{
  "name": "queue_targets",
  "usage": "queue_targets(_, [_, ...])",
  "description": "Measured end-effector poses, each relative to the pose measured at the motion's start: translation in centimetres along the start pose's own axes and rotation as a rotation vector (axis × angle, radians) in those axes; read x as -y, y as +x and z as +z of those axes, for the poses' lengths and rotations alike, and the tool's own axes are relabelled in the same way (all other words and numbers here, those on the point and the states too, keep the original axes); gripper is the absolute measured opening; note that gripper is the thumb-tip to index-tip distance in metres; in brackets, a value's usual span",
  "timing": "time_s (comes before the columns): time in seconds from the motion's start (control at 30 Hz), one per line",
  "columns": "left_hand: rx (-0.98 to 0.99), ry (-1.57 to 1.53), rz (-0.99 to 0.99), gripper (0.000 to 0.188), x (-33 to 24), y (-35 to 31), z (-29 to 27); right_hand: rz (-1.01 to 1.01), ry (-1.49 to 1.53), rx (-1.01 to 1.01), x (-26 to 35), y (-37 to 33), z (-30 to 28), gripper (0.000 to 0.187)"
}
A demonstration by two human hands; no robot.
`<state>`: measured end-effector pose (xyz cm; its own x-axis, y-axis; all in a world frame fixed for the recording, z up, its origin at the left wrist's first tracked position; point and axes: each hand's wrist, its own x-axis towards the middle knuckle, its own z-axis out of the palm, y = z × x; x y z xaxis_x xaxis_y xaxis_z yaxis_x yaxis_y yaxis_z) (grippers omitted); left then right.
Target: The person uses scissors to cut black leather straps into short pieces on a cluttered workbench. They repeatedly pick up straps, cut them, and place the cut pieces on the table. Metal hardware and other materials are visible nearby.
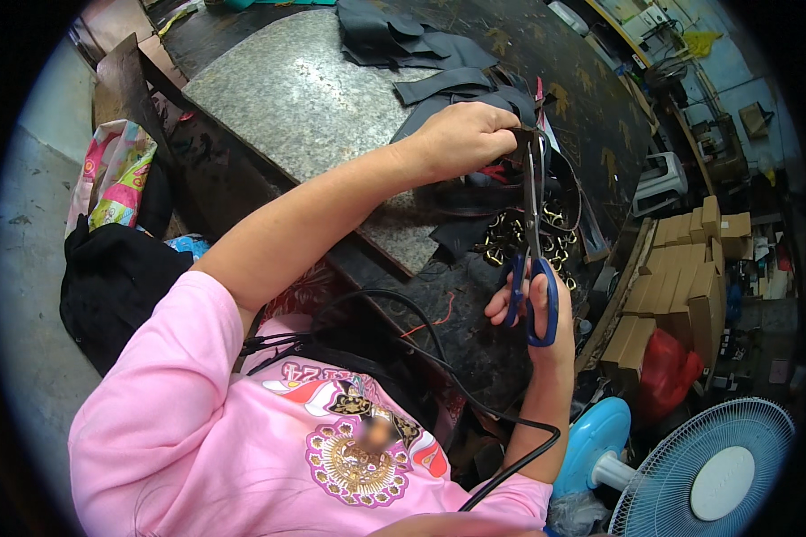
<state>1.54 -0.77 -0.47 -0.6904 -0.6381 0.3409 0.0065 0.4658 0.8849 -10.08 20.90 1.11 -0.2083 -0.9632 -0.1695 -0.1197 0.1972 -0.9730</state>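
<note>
My left hand [466, 139] reaches across the table, its fingers closed in a pinch on the end of a dark strip [526, 141]. Blue-handled scissors [534, 201] are in my right hand [539, 295], with its thumb and fingers in the handle loops. Their long blades point away from me, and the tips lie beside the strip at my left fingers. I cannot tell whether the blades touch it. A heap of small gold-coloured metal fittings [501, 237] lies around the scissors' pivot. Dark grey cut pieces of material [457, 85] are piled beyond my left hand.
A grey speckled board [282, 85] rests on the dark patterned table [510, 31]. Black cable [501, 413] crosses in front of my right forearm. At right are cardboard boxes [690, 268], a red bag [667, 371], and a blue-and-white fan [703, 474]. A colourful bag [116, 179] stands left.
</note>
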Motion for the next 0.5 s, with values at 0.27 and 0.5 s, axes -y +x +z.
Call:
queue_targets(0.27, [0.043, -0.141, -0.022, 0.029, -0.4, 0.2, -0.2, -0.024, -0.34, -0.213, 1.3, 0.5, 0.5, 0.022])
queue_targets(0.5, [0.031, -0.257, -0.029, 0.022, -0.6, 0.0, -0.2, -0.064, -0.205, -0.206, 0.9, 0.9, 1.3, 0.026])
